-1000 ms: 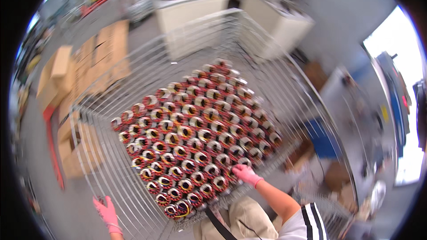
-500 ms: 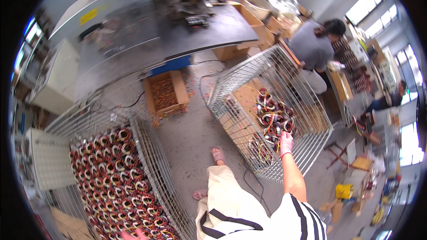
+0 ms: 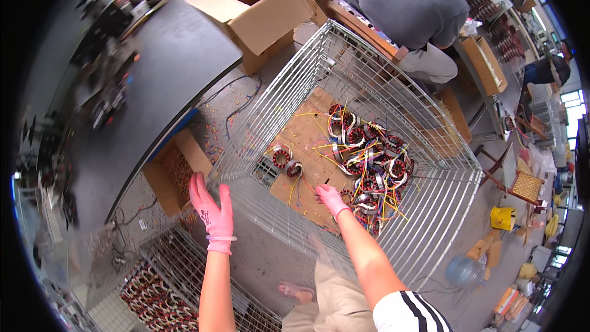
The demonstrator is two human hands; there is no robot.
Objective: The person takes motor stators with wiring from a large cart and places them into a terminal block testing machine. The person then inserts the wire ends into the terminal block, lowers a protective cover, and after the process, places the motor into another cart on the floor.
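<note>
My left hand (image 3: 212, 212), in a pink glove, hovers beside the near-left rim of a wire mesh basket (image 3: 279, 243), fingers extended and nothing in them. My right hand (image 3: 330, 200), gloved too, reaches down inside that basket with its fingers drawn together; anything in them is too small to make out. Close to its fingertips lies a wound motor stator (image 3: 294, 169) with thin leads, and another stator (image 3: 281, 157) sits beside that one. To the right of the hand is a tangled heap of stators (image 3: 369, 163) with yellow, red, white and blue leads, on a cardboard sheet (image 3: 316, 110).
A second mesh basket packed with stators (image 3: 160, 295) stands at lower left. Between it and the dark workbench (image 3: 178, 43) is a cardboard box of small scraps (image 3: 178, 172). Behind the basket a seated person in grey (image 3: 409, 6) works. A chair (image 3: 522, 184) stands at right.
The view has turned and moved closer to the basket on the right. My left hand has come up from the packed stators; my right hand is now away from the heap, near two separate stators.
</note>
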